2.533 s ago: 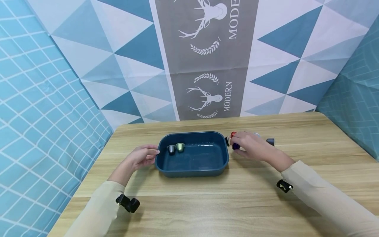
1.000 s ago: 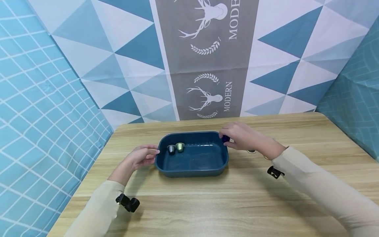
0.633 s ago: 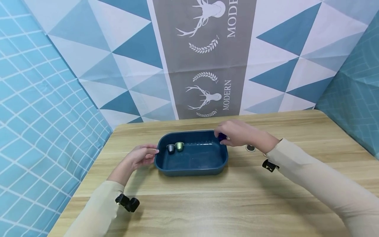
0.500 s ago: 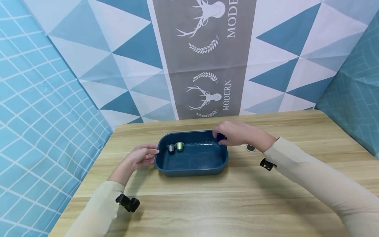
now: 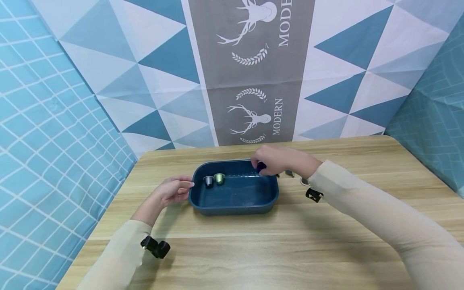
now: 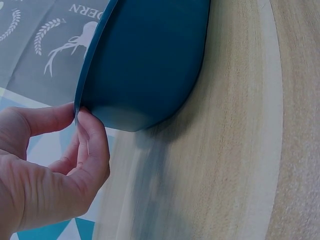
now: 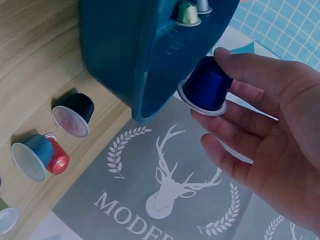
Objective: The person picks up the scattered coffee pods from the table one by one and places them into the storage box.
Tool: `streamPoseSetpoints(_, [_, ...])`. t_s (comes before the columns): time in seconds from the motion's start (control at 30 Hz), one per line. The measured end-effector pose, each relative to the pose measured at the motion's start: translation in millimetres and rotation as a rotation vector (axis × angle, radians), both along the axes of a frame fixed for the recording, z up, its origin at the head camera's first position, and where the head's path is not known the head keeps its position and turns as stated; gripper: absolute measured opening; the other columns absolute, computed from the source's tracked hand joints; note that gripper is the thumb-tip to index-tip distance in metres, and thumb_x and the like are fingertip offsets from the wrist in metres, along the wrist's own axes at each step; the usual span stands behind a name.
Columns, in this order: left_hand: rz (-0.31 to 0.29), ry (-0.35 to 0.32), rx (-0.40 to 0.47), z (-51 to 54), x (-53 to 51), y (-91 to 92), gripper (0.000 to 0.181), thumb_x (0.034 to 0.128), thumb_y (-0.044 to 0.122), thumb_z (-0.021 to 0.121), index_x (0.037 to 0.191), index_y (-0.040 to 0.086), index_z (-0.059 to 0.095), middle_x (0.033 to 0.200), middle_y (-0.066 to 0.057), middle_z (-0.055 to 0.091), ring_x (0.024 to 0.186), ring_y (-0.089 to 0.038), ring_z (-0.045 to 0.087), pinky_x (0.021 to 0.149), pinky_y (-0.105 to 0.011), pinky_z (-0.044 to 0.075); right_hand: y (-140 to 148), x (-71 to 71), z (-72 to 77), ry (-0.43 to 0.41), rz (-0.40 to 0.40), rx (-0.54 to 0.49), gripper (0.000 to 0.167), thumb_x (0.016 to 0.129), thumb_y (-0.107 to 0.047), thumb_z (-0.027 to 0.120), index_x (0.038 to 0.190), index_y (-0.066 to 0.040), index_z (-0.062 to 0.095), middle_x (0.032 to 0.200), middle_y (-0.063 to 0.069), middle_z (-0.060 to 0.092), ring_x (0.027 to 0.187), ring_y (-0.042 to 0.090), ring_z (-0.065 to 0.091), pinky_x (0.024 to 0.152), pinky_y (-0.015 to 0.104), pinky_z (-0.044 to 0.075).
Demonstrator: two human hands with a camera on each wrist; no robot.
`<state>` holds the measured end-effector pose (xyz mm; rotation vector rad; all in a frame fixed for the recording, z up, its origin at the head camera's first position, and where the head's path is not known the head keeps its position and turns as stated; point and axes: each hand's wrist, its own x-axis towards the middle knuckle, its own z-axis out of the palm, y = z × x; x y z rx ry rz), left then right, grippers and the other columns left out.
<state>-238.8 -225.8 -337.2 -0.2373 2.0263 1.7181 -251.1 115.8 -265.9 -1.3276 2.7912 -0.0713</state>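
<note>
A dark blue rectangular tray point(image 5: 235, 210) stands on the wooden table. My left hand point(image 5: 172, 192) pinches its left rim; in the left wrist view the thumb and index finger point(image 6: 95, 142) lie on either side of that rim. Over the tray's back right corner, my right hand point(image 5: 277, 161) holds a dark blue coffee capsule point(image 7: 204, 87) between thumb and fingers, its silver-rimmed lid end downward. Two capsules sit inside near the tray's back left: one grey point(image 5: 208, 182) and one light green point(image 5: 219, 179). They stand side by side.
Right of the tray more capsules lie on the table, partly hidden by the right forearm in the head view. The right wrist view shows a black one point(image 7: 75, 114), a blue one point(image 7: 32, 157), a red one point(image 7: 59, 159) and a green one point(image 7: 7, 218).
My right hand has taken the dark blue capsule from the table right of the tray and carried it left, over the tray's rim. The left hand stays at the left rim.
</note>
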Motion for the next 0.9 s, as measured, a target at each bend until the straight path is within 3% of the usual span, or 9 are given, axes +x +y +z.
streamPoseSetpoints(0.5, [0.009, -0.005, -0.008, 4.5, 1.8, 2.1, 0.045, 0.0934, 0.012, 0.060, 0.134, 0.001, 0.043, 0.077, 0.008, 0.061, 0.064, -0.001, 0.058, 0.064, -0.016, 0.054, -26.2, -9.7, 6.0, -0.083, -0.055, 0.113, 0.019, 0.084, -0.016, 0.073, 0.099, -0.005, 0.069, 0.103, 0.007, 0.070, 0.091, 0.019, 0.062, 0.086, 0.034, 0.054])
streamPoseSetpoints(0.9, [0.019, -0.010, -0.026, 2.8, 0.7, 1.3, 0.048, 0.0937, 0.011, 0.058, 0.137, 0.001, 0.041, 0.072, 0.009, 0.059, 0.057, 0.000, 0.052, 0.062, -0.015, 0.053, -50.1, -19.3, 4.0, -0.088, -0.036, 0.155, 0.017, 0.084, -0.017, 0.073, 0.098, -0.008, 0.068, 0.104, 0.005, 0.069, 0.092, 0.018, 0.063, 0.087, 0.033, 0.053])
